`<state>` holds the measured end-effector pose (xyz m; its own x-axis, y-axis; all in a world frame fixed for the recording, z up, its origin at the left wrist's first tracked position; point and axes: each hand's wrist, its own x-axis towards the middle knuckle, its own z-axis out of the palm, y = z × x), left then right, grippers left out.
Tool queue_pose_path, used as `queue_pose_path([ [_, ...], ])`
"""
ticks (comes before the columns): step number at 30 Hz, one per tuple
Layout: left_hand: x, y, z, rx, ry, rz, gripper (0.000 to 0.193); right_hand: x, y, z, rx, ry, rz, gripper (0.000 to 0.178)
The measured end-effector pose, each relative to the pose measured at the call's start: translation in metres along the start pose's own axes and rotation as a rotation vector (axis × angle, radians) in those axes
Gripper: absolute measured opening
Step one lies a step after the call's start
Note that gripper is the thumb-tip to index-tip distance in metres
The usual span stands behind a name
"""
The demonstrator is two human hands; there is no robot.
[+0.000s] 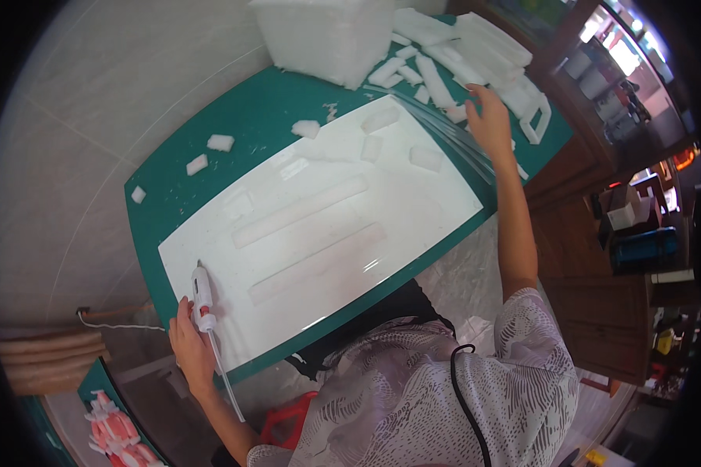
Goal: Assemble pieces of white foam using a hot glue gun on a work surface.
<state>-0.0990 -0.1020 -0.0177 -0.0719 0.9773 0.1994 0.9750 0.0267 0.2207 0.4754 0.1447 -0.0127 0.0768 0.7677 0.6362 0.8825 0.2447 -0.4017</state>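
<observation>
My left hand (190, 342), at the table's left edge, is closed at the side of a white hot glue gun (202, 289) with red parts. Its handle is mostly hidden by my fingers, and a long glue stick (224, 377) juts from its back. My right hand (488, 124) is over the far right of the table, thumb and fingers apart, near loose white foam pieces (436, 82). Between my hands lies a glossy white board (319, 307). Two long foam strips (304, 210) and several small foam blocks (425, 159) rest on it.
A large white foam box (323, 39) stands at the back of the green tabletop (234, 101). Thin grey strips (452, 136) lie along the board's right side. A white cord (125, 324) runs toward my left hand. Wooden cabinets (600, 311) stand at right, a red stool (288, 416) below.
</observation>
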Motion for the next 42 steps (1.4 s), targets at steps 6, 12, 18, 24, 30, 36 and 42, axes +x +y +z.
queue_pose_path([
  [6,-0.002,0.005,-0.005,-0.522,0.166,-0.175,0.046,-0.014,-0.048,0.005,0.193,-0.253,-0.034,0.032],
  [12,-0.01,-0.007,-0.012,-0.808,0.122,-0.233,0.036,-0.023,-0.097,0.046,0.16,-0.609,-0.362,0.038],
  [18,-0.018,0.0,-0.012,-1.006,0.092,-0.285,0.035,-0.018,-0.107,0.059,0.048,-0.689,-0.426,0.034],
  [24,-0.022,0.005,-0.008,-1.028,0.076,-0.29,0.033,-0.009,-0.133,0.035,0.204,-0.702,-0.105,0.038],
  [30,-0.02,0.004,-0.002,-1.035,0.052,-0.289,0.037,-0.019,-0.124,0.044,0.179,-0.567,-0.235,0.036],
  [36,-0.021,0.008,0.0,-1.062,0.017,-0.279,0.042,-0.022,-0.121,0.044,0.206,-0.585,-0.154,0.034],
  [42,-0.022,0.01,0.004,-1.081,0.034,-0.317,0.042,-0.025,-0.113,0.045,0.363,-0.588,-0.098,0.031],
])
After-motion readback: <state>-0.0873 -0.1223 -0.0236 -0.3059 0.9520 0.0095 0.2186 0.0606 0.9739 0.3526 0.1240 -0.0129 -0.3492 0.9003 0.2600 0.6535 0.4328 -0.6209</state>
